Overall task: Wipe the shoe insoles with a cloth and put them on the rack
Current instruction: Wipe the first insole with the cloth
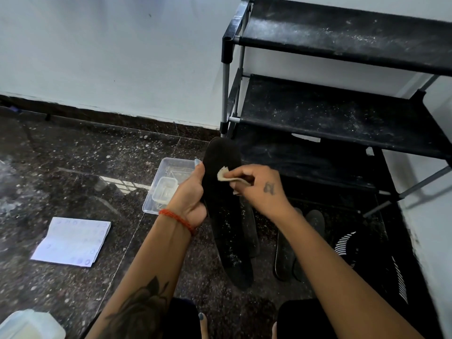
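A long black insole [221,167] is held up over the floor, toe end pointing away from me. My left hand [192,194] grips its left edge near the middle. My right hand [259,187] pinches a small beige cloth [226,176] and presses it onto the upper part of the insole. White dust speckles the lower half of the insole. More black insoles [286,250] lie on the floor below my right forearm. The black shoe rack [342,113] stands at the right, its shelves dusty.
A clear plastic tray [168,167] with a smaller clear box [165,190] in it sits on the dark stone floor left of the insole. A folded white paper [73,241] lies further left. A plastic container [29,325] is at the bottom left corner. A black-and-white shoe [352,248] lies at lower right.
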`<action>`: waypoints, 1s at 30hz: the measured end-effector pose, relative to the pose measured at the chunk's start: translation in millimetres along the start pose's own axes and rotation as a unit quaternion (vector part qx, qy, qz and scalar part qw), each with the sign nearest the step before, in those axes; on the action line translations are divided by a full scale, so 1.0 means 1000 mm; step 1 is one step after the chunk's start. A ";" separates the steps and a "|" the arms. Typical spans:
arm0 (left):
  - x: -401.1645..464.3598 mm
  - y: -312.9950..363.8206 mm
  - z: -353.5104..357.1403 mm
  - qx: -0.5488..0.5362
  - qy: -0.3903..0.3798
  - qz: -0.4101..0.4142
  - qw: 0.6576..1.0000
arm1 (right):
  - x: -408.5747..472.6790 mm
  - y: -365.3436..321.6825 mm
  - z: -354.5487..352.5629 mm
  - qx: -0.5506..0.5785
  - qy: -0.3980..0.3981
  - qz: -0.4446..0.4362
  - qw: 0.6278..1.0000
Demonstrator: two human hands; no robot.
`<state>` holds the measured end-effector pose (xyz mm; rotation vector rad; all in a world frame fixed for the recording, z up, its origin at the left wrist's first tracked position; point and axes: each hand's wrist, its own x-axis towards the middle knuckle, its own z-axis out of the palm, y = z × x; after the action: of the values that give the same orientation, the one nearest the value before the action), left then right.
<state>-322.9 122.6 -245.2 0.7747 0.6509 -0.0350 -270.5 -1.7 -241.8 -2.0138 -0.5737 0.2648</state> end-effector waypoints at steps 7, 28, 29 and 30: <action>0.000 0.001 -0.001 -0.008 -0.008 -0.010 1.000 | -0.010 -0.014 0.011 -0.024 -0.104 -0.041 0.993; -0.008 0.002 -0.001 0.078 -0.117 -0.110 0.984 | 0.005 0.000 -0.004 0.281 0.049 0.256 0.924; -0.008 0.001 0.000 0.078 -0.117 -0.123 0.982 | 0.006 0.002 -0.003 0.262 0.062 0.242 0.932; -0.008 0.000 0.000 0.074 -0.112 -0.129 0.982 | 0.005 0.002 -0.003 0.233 0.075 0.222 0.944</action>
<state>-329.0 121.2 -240.3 0.8115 0.5351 -0.4071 -264.5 -2.2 -242.2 -1.6565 0.0543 0.4653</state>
